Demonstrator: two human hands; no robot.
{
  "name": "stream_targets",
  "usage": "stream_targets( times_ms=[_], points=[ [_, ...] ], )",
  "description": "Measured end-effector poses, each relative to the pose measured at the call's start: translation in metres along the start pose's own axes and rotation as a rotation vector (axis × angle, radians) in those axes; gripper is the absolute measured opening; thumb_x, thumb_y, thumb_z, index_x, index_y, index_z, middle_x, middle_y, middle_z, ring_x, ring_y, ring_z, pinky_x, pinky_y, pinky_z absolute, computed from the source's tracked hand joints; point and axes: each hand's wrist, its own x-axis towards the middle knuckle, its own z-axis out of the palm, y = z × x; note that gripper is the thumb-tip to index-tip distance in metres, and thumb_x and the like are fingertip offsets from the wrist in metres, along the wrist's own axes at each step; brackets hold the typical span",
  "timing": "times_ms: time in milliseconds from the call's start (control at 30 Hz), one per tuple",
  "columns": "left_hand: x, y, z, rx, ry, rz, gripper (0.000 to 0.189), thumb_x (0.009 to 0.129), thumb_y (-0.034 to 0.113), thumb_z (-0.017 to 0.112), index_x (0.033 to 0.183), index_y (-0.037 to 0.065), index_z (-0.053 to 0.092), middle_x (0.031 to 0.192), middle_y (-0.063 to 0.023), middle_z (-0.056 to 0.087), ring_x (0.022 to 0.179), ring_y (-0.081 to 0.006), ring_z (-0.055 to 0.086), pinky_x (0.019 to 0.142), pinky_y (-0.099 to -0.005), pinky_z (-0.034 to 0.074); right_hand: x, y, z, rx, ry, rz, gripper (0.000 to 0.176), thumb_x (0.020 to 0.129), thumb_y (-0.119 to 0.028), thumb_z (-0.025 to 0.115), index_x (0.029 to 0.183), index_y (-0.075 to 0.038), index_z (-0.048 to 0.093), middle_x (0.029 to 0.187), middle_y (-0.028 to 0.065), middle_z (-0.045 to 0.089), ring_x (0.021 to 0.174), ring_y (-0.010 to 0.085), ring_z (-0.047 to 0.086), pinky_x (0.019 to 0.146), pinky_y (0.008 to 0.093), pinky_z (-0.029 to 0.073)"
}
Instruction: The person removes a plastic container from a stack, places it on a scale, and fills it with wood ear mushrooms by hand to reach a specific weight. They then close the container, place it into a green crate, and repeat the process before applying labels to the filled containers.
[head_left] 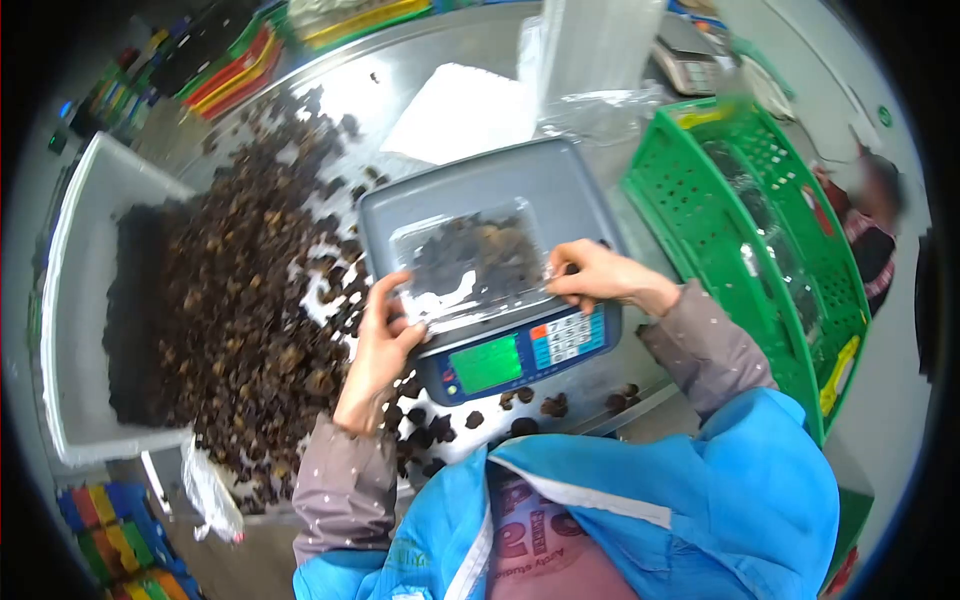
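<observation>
Seen from the head camera, a worker's left hand point(380, 335) grips the near left corner of a clear plastic box point(470, 260) between thumb and bent fingers, while the right hand point(590, 275) pinches its near right edge, thumb against curled fingers. The box, filled with dark, curled pieces resembling dried wood-ear fungus, sits between both hands on the grey digital scale point(570, 165). Just below the hands glows the scale's green display point(487, 364), its reading illegible; the keypad point(568, 340) lies under the right hand.

Left of the left hand, a heap of the same dark pieces point(260, 270) spreads over the metal desk point(345, 90) from a tipped white foam box point(65, 300). Beyond the hands lie a white sheet point(465, 115) and a stack of clear plastic containers point(605, 55); a green crate point(690, 195) stands right of the right hand.

Whether the box's rim is fully closed cannot be told; an unfastened edge could spring up and spill pieces. Uneven pressure from the hands might crack the thin plastic or skew the reading, and stray pieces against the scale could do the same.
</observation>
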Motion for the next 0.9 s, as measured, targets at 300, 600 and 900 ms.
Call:
stream_targets(
  times_ms=[300,600,900],
  points=[
    [0.006,-0.02,0.002,-0.315,0.112,-0.029,0.061,0.077,-0.014,0.052,0.128,0.014,0.034,0.08,-0.0028,0.054,0.067,-0.0112,0.053,0.061,-0.0246,0.048,-0.005,0.021,0.028,0.375,0.118,-0.164,0.013,0.079,-0.01,0.056,0.078,0.001,0.05,0.063,0.005,0.052,0.052,0.0107,0.052,0.043,0.0242,0.045],
    [-0.001,0.061,0.105,-0.316,-0.154,0.076,0.06,0.085,0.011,0.063,0.136,0.014,0.03,0.113,-0.008,0.053,0.094,-0.0155,0.058,0.081,-0.0276,0.047,-0.171,-0.029,-0.089,-0.357,1.162,-0.776,0.009,0.078,-0.002,0.053,0.085,-0.002,0.048,0.07,-0.0002,0.049,0.056,0.0057,0.046,0.048,0.0231,0.036],
    [0.018,0.036,0.116,-0.271,-0.164,-0.045,0.035,0.086,0.011,0.063,0.117,0.007,0.049,0.1,-0.0048,0.057,0.084,-0.0121,0.058,0.072,-0.0241,0.049,-0.275,0.098,-0.213,-0.571,1.294,-0.141,0.013,0.077,-0.007,0.053,0.08,0.0,0.043,0.063,0.0137,0.049,0.054,0.0251,0.052,0.047,0.0345,0.041]
  ],
)
